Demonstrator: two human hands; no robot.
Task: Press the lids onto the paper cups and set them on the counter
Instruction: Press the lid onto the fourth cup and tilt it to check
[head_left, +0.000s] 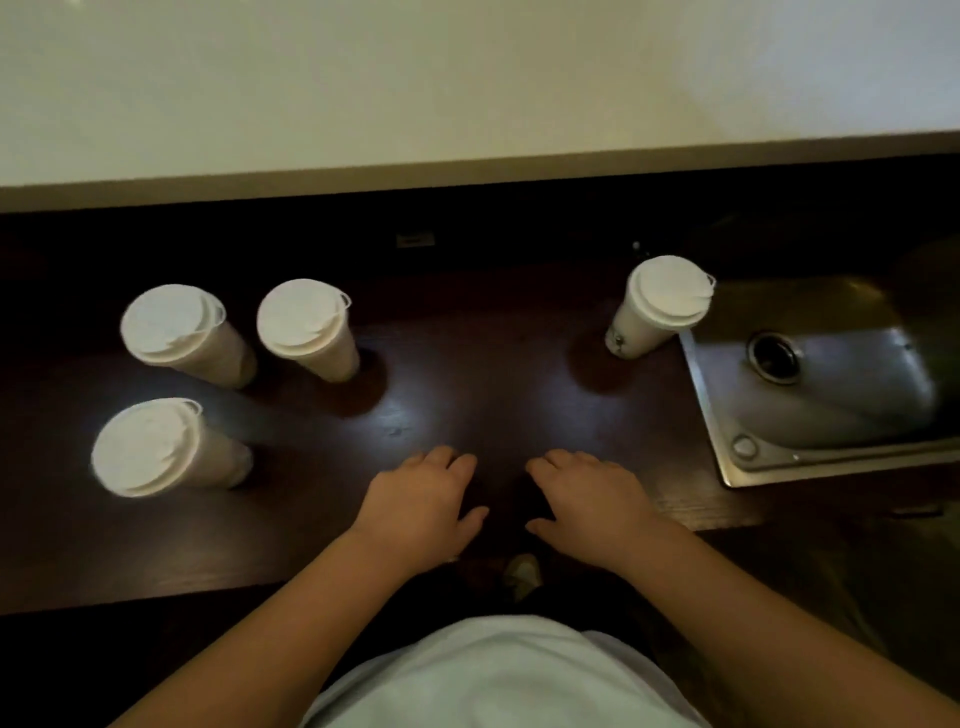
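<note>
Lids sit on all four paper cups on the dark wooden counter (467, 395): three (176, 332) (306, 327) (156, 447) grouped at the left and one (660, 304) at the right, just beside the steel sink (831, 384), so the task looks finished or nearly so, though I cannot tell whether each lid is pressed fully home. The left hand (421, 499) and right hand (587, 499) lie palm-down near the front edge, fingers relaxed, holding nothing. A pale raised ledge (467, 104) runs along the back, and the room is dim.
</note>
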